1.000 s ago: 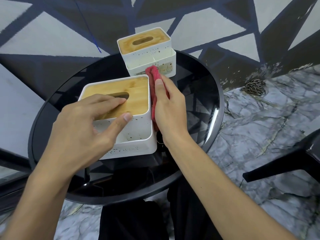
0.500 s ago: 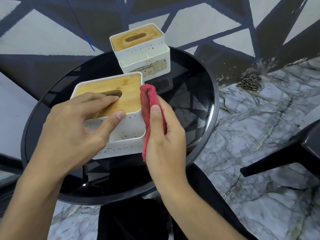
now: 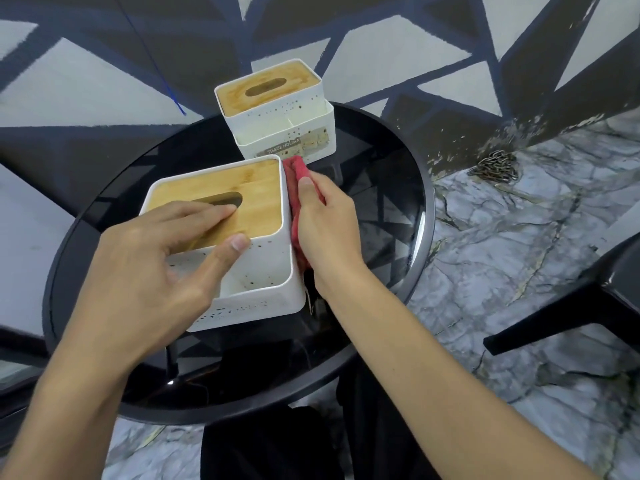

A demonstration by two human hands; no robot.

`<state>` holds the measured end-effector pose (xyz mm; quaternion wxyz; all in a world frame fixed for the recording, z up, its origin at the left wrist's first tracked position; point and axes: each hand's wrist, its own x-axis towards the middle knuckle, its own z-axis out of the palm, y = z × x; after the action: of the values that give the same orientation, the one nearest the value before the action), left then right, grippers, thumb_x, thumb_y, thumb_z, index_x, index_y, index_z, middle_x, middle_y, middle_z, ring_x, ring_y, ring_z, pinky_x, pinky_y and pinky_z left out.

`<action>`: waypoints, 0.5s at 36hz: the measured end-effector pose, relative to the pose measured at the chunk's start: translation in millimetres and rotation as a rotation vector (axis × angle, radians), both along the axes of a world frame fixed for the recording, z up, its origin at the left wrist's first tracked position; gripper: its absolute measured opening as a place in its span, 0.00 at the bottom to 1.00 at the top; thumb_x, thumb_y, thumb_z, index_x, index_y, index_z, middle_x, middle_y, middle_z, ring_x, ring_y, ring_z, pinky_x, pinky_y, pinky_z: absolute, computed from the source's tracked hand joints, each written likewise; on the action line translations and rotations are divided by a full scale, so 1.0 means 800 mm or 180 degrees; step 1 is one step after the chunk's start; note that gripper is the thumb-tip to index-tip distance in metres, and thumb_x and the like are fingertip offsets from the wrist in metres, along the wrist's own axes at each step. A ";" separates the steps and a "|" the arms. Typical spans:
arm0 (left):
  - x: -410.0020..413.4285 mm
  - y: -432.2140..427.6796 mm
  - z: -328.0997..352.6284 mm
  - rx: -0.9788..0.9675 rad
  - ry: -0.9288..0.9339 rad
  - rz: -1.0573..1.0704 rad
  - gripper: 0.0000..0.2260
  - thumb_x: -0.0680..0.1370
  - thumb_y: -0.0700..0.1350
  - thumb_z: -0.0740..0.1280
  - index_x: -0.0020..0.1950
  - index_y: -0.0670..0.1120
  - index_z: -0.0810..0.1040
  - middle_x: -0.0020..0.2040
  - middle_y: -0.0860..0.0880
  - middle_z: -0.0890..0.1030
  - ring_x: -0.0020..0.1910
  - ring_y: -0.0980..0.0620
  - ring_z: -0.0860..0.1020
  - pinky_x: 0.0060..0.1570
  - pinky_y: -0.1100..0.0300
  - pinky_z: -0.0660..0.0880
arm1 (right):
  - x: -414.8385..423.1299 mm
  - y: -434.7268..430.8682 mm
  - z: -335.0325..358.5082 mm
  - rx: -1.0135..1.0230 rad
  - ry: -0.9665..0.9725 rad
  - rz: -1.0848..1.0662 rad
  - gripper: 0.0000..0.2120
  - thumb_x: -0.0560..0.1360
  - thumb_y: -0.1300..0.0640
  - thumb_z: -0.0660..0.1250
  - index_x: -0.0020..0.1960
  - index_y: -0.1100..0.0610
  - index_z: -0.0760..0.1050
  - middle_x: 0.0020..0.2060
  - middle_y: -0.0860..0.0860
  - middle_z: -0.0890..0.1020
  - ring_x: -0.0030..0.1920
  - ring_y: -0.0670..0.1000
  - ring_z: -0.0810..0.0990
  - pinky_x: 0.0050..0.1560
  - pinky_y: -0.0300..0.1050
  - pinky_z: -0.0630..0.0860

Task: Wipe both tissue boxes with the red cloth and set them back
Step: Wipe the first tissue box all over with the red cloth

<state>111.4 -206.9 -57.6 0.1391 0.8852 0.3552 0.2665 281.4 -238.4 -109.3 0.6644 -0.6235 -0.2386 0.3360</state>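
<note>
Starting at the left, the left hand (image 3: 145,271) comes in over the near box (image 3: 263,271), fingers laid out flat on its lid (image 3: 256,195), fingertips at the oval slot, thumb pressed against the front wall. That box is white plastic with a bamboo top. Brown specks dot its walls, and an open pocket runs along the front. It sits mid-table, a little to the left.

On its right wall is the cloth (image 3: 298,174), red and bunched into a narrow fold. The right hand (image 3: 329,226) grips it, thumb lying along the upper edge, and holds it flat against that wall. The fingers on the far side are hidden.

Behind them the far box (image 3: 277,109) stands upright at the table's back edge. It has the same white shell, bamboo top and oval slot. It is speckled too, with a peeling label on its front pocket. The cloth's tip sits right at its base; touching or not, I cannot tell.

The table (image 3: 429,216) is round, black and glossy, mirroring the wall (image 3: 86,88) with its grey triangles and dark bands. A thin blue cord (image 3: 173,95) hangs down that wall. To the right is the floor (image 3: 502,254), grey veined marble. A heap of chain (image 3: 497,166) lies at the foot of the wall, and a black chair (image 3: 571,306) pokes in from the right edge.
</note>
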 end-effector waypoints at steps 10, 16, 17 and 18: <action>0.001 -0.002 0.002 -0.0022 0.0097 0.0023 0.20 0.78 0.62 0.69 0.66 0.55 0.86 0.61 0.65 0.82 0.60 0.76 0.75 0.58 0.81 0.66 | -0.010 -0.012 0.020 0.0829 -0.0259 -0.0151 0.17 0.89 0.51 0.57 0.69 0.49 0.82 0.61 0.46 0.85 0.65 0.48 0.83 0.68 0.57 0.80; 0.000 0.000 0.001 -0.0048 0.0089 -0.0014 0.23 0.78 0.66 0.67 0.66 0.56 0.85 0.61 0.68 0.81 0.61 0.74 0.76 0.59 0.81 0.66 | -0.045 -0.067 0.012 0.1115 -0.0325 -0.0129 0.16 0.90 0.53 0.57 0.71 0.43 0.80 0.65 0.40 0.83 0.70 0.43 0.79 0.73 0.50 0.74; -0.001 0.000 0.001 -0.0057 0.0079 -0.0016 0.23 0.78 0.66 0.66 0.66 0.55 0.85 0.61 0.68 0.81 0.60 0.74 0.76 0.58 0.81 0.66 | -0.053 -0.074 0.007 0.1094 -0.0310 -0.0163 0.16 0.90 0.51 0.57 0.71 0.40 0.79 0.65 0.40 0.83 0.69 0.45 0.80 0.72 0.54 0.75; -0.001 0.000 0.000 -0.0059 0.0075 -0.0016 0.23 0.78 0.66 0.66 0.66 0.55 0.85 0.61 0.69 0.80 0.60 0.74 0.76 0.56 0.82 0.66 | -0.060 -0.079 0.002 0.1060 -0.0267 -0.0195 0.16 0.90 0.49 0.56 0.70 0.37 0.79 0.64 0.41 0.84 0.67 0.48 0.81 0.70 0.59 0.77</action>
<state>110.9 -207.3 -57.4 0.1437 0.8878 0.3570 0.2524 233.7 -301.4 -107.7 0.7579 -0.5252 -0.2993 0.2452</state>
